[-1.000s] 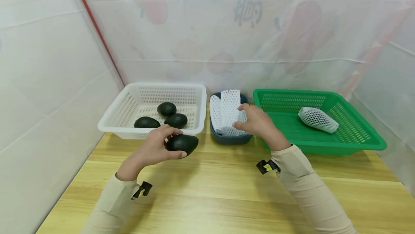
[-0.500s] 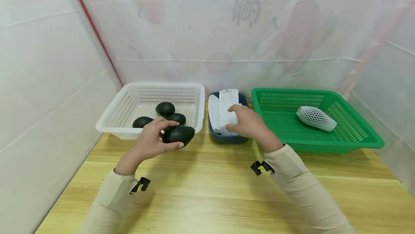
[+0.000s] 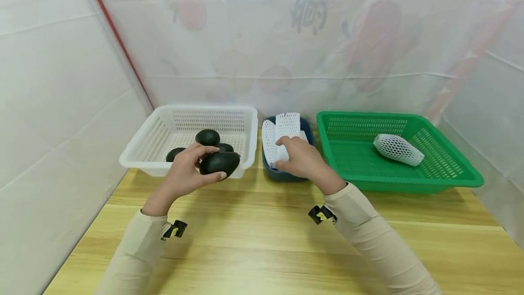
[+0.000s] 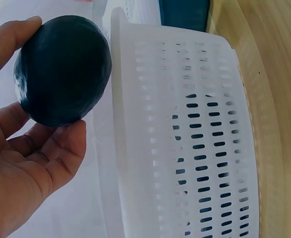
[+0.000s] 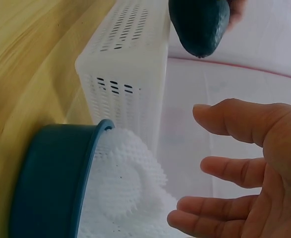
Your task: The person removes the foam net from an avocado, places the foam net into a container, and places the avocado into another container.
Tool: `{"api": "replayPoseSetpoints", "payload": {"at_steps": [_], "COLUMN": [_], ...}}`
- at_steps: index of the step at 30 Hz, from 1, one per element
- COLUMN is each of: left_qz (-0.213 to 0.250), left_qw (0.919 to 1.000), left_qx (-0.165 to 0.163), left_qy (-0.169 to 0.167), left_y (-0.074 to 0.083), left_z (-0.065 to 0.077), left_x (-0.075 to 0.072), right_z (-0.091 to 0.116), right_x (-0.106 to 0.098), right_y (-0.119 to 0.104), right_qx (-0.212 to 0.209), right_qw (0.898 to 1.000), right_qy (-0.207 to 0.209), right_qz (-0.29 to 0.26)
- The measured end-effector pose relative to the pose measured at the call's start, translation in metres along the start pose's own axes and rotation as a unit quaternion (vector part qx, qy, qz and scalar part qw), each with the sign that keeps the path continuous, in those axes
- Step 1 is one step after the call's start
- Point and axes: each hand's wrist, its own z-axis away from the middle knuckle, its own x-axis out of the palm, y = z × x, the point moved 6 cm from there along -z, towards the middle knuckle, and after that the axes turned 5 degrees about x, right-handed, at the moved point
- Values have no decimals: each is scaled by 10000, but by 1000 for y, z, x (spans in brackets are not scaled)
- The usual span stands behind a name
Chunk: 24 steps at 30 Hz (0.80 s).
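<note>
My left hand (image 3: pixel 184 172) grips a dark green avocado (image 3: pixel 220 164) between thumb and fingers, held over the front rim of a white slotted basket (image 3: pixel 139 164). In the left wrist view its rounded end shows, with fingertips along its side. My right hand (image 3: pixel 304 158) hovers over a small dark blue bin (image 3: pixel 282 177) holding white foam net sleeves (image 3: pixel 288 124). The right wrist view has its thumb and fingers (image 5: pixel 219 206) spread apart with nothing between them. The foam sleeves (image 5: pixel 120 188) lie below the fingertips there.
More avocados (image 3: pixel 207 137) lie in the white basket, partly hidden by my left hand. A green basket (image 3: pixel 397 185) at the right contains one piece in a foam net sleeve (image 3: pixel 399 149). Pale printed sheeting (image 3: pixel 262 36) closes off the back and sides of the wooden table (image 3: pixel 262 240).
My right hand has moved left over the foam sleeves. The left hand has drawn slightly up and left with the avocado, which now overlaps the white basket's front more.
</note>
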Motion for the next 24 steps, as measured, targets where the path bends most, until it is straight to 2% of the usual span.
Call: {"api": "replayPoseSetpoints", "payload": {"at_steps": [10, 16, 24], "left_qz": [-22, -54, 37], "left_qw": [9996, 9992, 9977], "left_qx": [-254, -279, -540], "left_qy": [157, 298, 407], "left_y": [-13, -16, -24], "left_z": [-1, -3, -5], "left_x": [-6, -10, -14], "right_z": [-5, -8, -10], "right_x": [6, 11, 16], "right_y": [-9, -15, -22], "right_qx": [-70, -84, -142], "right_qw": [9999, 9997, 9996], "right_qy": [87, 86, 38], "right_qz": [90, 208, 226]}}
